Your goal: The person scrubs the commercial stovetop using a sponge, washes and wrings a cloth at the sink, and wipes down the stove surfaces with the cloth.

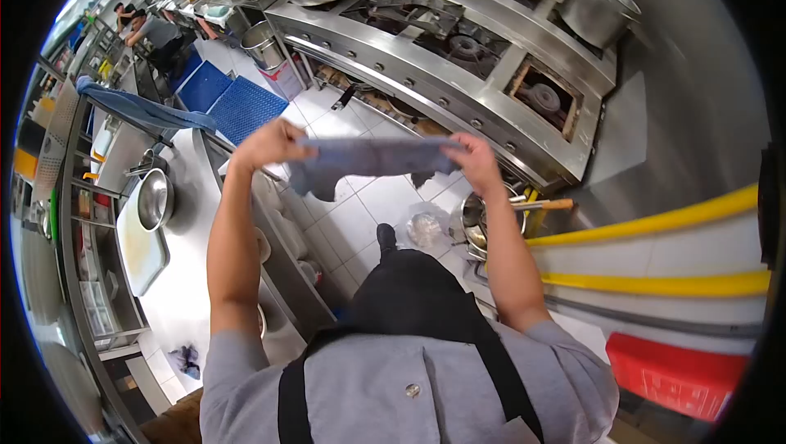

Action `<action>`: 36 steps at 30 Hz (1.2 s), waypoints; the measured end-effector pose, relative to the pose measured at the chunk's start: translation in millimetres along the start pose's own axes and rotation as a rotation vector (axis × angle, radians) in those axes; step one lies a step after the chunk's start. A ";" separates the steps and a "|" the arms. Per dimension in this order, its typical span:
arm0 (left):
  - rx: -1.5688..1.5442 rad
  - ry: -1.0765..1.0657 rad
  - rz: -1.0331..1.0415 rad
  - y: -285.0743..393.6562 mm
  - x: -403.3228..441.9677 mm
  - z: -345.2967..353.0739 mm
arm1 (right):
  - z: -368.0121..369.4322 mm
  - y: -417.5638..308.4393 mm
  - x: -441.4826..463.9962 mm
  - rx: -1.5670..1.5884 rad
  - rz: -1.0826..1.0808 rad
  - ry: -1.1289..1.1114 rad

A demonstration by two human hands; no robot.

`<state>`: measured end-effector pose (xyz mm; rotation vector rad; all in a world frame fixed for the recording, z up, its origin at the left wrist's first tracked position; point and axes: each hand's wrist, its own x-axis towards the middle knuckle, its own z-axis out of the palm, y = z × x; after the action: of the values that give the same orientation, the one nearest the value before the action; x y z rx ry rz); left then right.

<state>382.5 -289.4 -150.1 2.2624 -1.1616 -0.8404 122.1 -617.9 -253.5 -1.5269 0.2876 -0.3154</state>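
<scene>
A grey-blue cloth (368, 156) is stretched between my two hands, out in front of me above the tiled floor. My left hand (270, 145) grips its left end, fingers closed. At the other end my right hand (476, 161) pinches the cloth's upper corner. The cloth's lower edge hangs loose and is blurred by motion. Below my right forearm stands a metal pot (473, 219) with a wooden-handled tool (544, 205) across it.
A steel stove (409, 51) with burners and large pots (602, 6) runs ahead. Left is a steel counter (192, 223) with a bowl (155, 200) and cutting board (139, 239). Yellow pipes (655, 219) and a red container (671, 370) are right. People (151, 30) are far back.
</scene>
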 end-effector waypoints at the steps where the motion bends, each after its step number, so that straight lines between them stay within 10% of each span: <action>1: -0.355 0.057 0.110 -38.9 22.1 -14.1 | -7.7 7.6 37.1 0.190 0.007 -0.075; 4: -1.366 0.253 0.094 -38.3 74.5 -9.7 | 19.6 -8.6 108.9 0.807 0.086 -0.037; 6: -1.542 -0.141 0.138 -109.8 128.4 14.3 | 31.2 3.6 137.5 1.055 0.344 -0.135; 11: -1.233 0.220 -0.191 -94.3 192.1 71.6 | 45.3 133.2 170.8 0.698 0.373 -0.011; 14: -1.144 0.292 -0.265 -124.8 228.3 72.1 | 36.4 154.6 200.9 -0.149 0.477 0.242; 19: -0.545 0.183 -0.244 -193.2 273.9 47.3 | 30.8 131.4 244.7 -0.470 0.508 0.634; 24: -1.082 0.228 -0.315 -195.0 294.3 -1.2 | 50.6 114.6 273.6 -0.460 0.422 1.020; 27: -1.577 0.031 -0.255 -209.7 315.4 -25.6 | 65.2 62.7 281.9 -0.054 0.299 0.582; 29: -1.232 -0.125 0.010 -213.1 319.8 -43.7 | 72.5 39.6 286.7 -0.774 0.398 0.044; 33: 0.065 0.061 0.229 -223.7 338.8 -78.4 | 66.5 21.0 307.4 -1.195 0.269 0.079; 36: 0.127 0.331 0.496 -235.2 363.8 -78.3 | 54.2 32.0 330.7 -1.035 0.085 0.330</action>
<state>733.5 -457.0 -356.2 1.9680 -1.5446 -0.1978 449.6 -691.5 -279.8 -2.4659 0.8675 -0.3730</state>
